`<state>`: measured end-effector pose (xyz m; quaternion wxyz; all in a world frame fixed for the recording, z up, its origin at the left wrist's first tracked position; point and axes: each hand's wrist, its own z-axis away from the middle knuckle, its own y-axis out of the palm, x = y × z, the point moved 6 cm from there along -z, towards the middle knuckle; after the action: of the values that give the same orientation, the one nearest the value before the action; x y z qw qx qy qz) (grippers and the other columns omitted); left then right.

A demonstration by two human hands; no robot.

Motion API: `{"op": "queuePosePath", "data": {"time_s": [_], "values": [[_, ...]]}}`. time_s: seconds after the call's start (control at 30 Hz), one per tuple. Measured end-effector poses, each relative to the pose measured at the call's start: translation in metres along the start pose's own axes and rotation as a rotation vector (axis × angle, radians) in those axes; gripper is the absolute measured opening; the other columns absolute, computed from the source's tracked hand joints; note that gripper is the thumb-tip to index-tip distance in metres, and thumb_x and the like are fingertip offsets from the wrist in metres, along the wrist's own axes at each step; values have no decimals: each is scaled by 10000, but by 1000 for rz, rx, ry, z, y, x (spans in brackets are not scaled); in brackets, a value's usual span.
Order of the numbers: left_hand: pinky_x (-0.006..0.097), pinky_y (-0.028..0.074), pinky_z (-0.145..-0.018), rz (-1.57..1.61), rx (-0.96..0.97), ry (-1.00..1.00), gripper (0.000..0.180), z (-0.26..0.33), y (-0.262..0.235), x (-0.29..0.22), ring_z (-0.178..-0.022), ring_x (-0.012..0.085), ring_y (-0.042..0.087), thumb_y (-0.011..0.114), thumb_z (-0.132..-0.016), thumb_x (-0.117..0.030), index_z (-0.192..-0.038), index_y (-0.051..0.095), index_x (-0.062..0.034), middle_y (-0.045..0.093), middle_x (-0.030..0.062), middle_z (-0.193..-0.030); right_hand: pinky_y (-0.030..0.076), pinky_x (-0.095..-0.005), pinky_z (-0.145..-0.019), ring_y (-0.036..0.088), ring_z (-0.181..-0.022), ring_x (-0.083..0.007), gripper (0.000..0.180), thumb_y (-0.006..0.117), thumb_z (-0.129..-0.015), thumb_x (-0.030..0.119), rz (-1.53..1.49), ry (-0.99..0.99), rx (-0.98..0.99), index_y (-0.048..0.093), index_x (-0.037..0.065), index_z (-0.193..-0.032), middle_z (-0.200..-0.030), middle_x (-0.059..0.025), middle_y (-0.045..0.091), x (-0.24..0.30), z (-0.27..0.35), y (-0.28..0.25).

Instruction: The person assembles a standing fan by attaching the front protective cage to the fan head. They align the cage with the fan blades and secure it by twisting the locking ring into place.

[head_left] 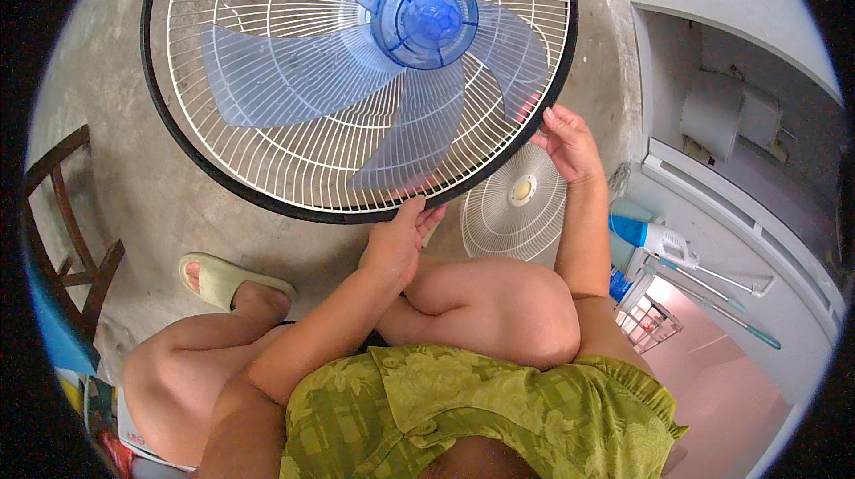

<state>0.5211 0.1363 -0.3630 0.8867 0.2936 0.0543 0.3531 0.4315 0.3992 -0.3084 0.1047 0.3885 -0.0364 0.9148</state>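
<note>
Bright, diffuse light; soft shadows on bare grey concrete floor (116, 167); straight edges bowed toward black rim

passage: floor (125, 176) between fan (423, 20) and wooden frame (101, 290) | obstacles: fan ahead, round grille (521, 190) beyond right knee (534, 310)

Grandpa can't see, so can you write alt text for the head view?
A person's left hand and right hand hold the black rim of a fan with see-through blue blades. Nearby, a round white grille rests on the floor.
</note>
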Motion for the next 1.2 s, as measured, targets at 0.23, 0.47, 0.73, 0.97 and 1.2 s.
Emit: {"op": "queuePosePath", "data": {"time_s": [0.23,0.47,0.73,0.97,1.2], "values": [[327,492,-877,14,31,-26,252,2,-1,3,-958,211,585,523,-903,-41,-1148,484,1,568,105,-1096,523,-350,-825,607,-991,-231,348,515,-922,178,-91,0,18,517,-47,-1187,-1096,-150,611,-6,-3,-2],[315,480,-873,6,35,-44,229,4,3,2,-967,189,577,541,-907,-66,-1130,499,-30,575,83,-1069,525,-360,-826,604,-999,-236,348,515,-921,179,-71,4,35,517,-51,-1183,-1094,-160,608,-2,-7,1],[326,467,-902,-75,29,0,274,2,3,6,-1020,233,592,485,-944,-142,-1192,500,-28,583,125,-1138,531,-348,-824,612,-982,-218,303,489,-932,170,-37,19,28,540,-34,-1151,-1082,-132,617,-1,-11,1],[337,480,-911,-92,6,13,258,2,7,3,-1016,245,593,451,-944,-120,-1169,488,0,574,146,-1138,536,-339,-816,626,-944,-215,294,484,-935,177,-67,21,47,562,-49,-1105,-1050,-135,629,-1,-16,-2],[324,501,-880,-91,-34,15,267,1,3,2,-1005,253,601,455,-934,-101,-1166,475,30,574,159,-1129,540,-331,-795,631,-924,-209,306,491,-931,199,-10,-12,47,572,-48,-1093,-1042,-131,636,0,-13,-1]]}}
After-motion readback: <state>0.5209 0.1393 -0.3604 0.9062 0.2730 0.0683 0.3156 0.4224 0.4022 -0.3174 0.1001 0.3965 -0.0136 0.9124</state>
